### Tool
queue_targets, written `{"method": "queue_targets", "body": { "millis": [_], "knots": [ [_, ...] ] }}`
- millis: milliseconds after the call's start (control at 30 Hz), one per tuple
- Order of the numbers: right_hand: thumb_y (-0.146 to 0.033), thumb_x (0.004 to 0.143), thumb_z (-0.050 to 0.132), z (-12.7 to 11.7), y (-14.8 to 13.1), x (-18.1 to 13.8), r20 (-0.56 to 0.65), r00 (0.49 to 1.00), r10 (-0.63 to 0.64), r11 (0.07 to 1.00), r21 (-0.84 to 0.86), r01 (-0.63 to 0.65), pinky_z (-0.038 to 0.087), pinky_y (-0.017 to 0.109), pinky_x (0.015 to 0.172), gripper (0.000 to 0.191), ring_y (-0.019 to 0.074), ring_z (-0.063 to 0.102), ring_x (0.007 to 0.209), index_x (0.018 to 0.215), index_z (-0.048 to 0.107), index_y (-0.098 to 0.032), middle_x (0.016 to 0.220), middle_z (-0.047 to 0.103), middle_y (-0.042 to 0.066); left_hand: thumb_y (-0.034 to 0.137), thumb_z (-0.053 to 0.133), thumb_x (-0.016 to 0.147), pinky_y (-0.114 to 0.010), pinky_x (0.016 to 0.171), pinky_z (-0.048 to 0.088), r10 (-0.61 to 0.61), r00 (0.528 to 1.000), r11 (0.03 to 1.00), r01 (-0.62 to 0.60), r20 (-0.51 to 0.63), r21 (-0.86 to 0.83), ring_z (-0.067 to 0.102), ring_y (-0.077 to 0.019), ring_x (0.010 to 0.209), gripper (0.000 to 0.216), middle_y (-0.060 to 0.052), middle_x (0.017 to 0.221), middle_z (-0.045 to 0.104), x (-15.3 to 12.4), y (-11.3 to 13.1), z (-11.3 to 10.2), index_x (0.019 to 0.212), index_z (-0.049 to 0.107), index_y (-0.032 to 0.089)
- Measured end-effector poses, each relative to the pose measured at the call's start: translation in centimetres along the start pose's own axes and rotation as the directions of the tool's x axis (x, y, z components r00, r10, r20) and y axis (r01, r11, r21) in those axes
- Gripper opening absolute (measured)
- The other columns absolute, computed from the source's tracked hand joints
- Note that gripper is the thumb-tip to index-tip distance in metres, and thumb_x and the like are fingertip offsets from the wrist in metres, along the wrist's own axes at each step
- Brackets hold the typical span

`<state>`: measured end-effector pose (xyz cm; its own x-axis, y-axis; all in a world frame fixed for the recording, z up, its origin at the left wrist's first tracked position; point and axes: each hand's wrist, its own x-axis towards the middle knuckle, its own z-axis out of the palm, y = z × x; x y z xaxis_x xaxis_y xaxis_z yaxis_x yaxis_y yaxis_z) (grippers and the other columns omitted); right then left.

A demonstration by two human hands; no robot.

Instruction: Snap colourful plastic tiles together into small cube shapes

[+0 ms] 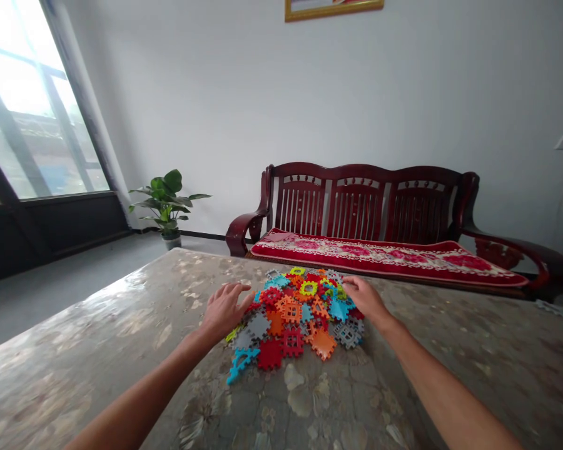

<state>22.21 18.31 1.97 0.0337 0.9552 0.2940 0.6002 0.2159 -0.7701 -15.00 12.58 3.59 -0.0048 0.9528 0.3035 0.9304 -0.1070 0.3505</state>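
Red, orange and blue interlocking tiles (304,312) lie heaped mid-frame on the worktop (145,312). My left hand (225,306) is unclenched at their left; I cannot tell whether my right hand (366,297), at their right, grips one.

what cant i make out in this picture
All in the head view:
Pile of plastic pieces: lower layers, covered by upper ones.
Left hand and right hand: palms, hidden by the backs of the hands.
Framed picture: top, cut off by the upper edge.
Window: details outside, washed out by glare.
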Motion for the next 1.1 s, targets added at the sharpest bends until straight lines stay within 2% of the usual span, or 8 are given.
{"method": "queue_targets", "body": {
  "millis": [133, 233, 367, 533, 667, 800, 867, 1100],
  "knots": [
    [-0.039, 0.089, 0.049, 0.3, 1.0, 1.8, 0.007, 0.997, -0.071, 0.961, -0.267, 0.07, 0.034, 0.043, 0.11, 0.04, 0.0249, 0.052, 0.125, 0.119, 0.065, -0.018, 0.131, 0.061, 0.011, 0.053, 0.04, 0.093, -0.053, 0.108, 0.03, -0.042, 0.997, 0.996, 0.036, 0.072, 0.08, 0.043, -0.0308, 0.132, 0.043, -0.006, 0.134, 0.06, -1.1, -1.0, 0.9, 0.122, 0.064, 0.032],
    [-0.044, 0.096, 0.04, 1.3, 0.2, 3.6, 0.104, 0.993, -0.049, 0.871, -0.482, 0.093, 0.029, 0.044, 0.113, 0.048, 0.0263, 0.042, 0.136, 0.133, 0.058, -0.02, 0.147, 0.048, 0.012, 0.054, 0.035, 0.094, -0.059, 0.107, 0.029, -0.111, 0.991, 0.986, 0.1, 0.074, 0.132, 0.036, -0.0348, 0.138, 0.049, -0.01, 0.141, 0.053, -1.9, -1.9, 1.7, 0.129, 0.06, 0.032],
    [-0.057, 0.096, 0.029, 3.4, -1.4, 6.3, 0.249, 0.967, 0.055, 0.816, -0.569, 0.1, 0.017, 0.054, 0.116, 0.058, 0.0309, 0.022, 0.147, 0.145, 0.045, -0.029, 0.159, 0.031, 0.006, 0.056, 0.029, 0.094, -0.065, 0.108, 0.024, -0.229, 0.97, 0.961, 0.212, 0.079, 0.175, 0.024, -0.0387, 0.144, 0.057, -0.012, 0.151, 0.042, -2.2, -2.3, 2.3, 0.14, 0.051, 0.029],
    [-0.07, 0.092, 0.019, 5.4, -1.8, 9.0, 0.365, 0.92, 0.143, 0.807, -0.581, 0.105, 0.007, 0.064, 0.115, 0.065, 0.0345, 0.012, 0.149, 0.146, 0.039, -0.04, 0.161, 0.026, -0.002, 0.052, 0.025, 0.096, -0.054, 0.111, 0.03, -0.235, 0.966, 0.969, 0.223, 0.108, 0.108, 0.033, -0.0304, 0.142, 0.058, -0.01, 0.151, 0.043, -1.9, -2.5, 2.9, 0.144, 0.045, 0.027],
    [-0.074, 0.089, 0.023, 6.0, -0.6, 9.9, 0.45, 0.876, 0.17, 0.815, -0.564, 0.132, 0.015, 0.066, 0.113, 0.068, 0.0382, 0.022, 0.146, 0.143, 0.045, -0.039, 0.158, 0.034, -0.001, 0.053, 0.027, 0.096, -0.049, 0.112, 0.029, -0.171, 0.978, 0.984, 0.164, 0.116, 0.075, 0.039, -0.0268, 0.138, 0.057, -0.009, 0.147, 0.049, -1.9, -2.9, 3.8, 0.143, 0.046, 0.027],
    [-0.068, 0.089, 0.033, 5.8, 0.6, 9.5, 0.488, 0.866, 0.112, 0.826, -0.53, 0.191, 0.027, 0.052, 0.113, 0.064, 0.0321, 0.035, 0.14, 0.142, 0.048, -0.035, 0.151, 0.045, 0.002, 0.055, 0.03, 0.095, -0.047, 0.112, 0.029, -0.113, 0.987, 0.991, 0.104, 0.112, 0.082, 0.042, -0.026, 0.136, 0.056, -0.007, 0.144, 0.053, -2.0, -2.7, 4.3, 0.14, 0.051, 0.027],
    [-0.063, 0.091, 0.035, 5.5, 0.9, 8.8, 0.485, 0.871, 0.082, 0.828, -0.519, 0.212, 0.029, 0.048, 0.113, 0.061, 0.0298, 0.039, 0.138, 0.141, 0.05, -0.033, 0.149, 0.048, 0.002, 0.056, 0.031, 0.095, -0.047, 0.112, 0.029, -0.088, 0.99, 0.993, 0.079, 0.112, 0.086, 0.045, -0.0263, 0.134, 0.055, -0.007, 0.142, 0.055, -1.9, -2.4, 4.2, 0.137, 0.054, 0.028],
    [-0.057, 0.092, 0.035, 3.2, 2.5, 4.7, 0.487, 0.873, -0.025, 0.834, -0.471, 0.287, 0.035, 0.047, 0.108, 0.053, 0.03, 0.05, 0.128, 0.134, 0.058, -0.035, 0.141, 0.056, 0.001, 0.055, 0.034, 0.096, -0.044, 0.109, 0.034, 0.042, 0.992, 0.998, -0.047, 0.123, 0.037, 0.05, -0.0253, 0.129, 0.052, -0.006, 0.138, 0.058, -1.1, -2.0, 3.9, 0.135, 0.055, 0.029]
  ]
}}
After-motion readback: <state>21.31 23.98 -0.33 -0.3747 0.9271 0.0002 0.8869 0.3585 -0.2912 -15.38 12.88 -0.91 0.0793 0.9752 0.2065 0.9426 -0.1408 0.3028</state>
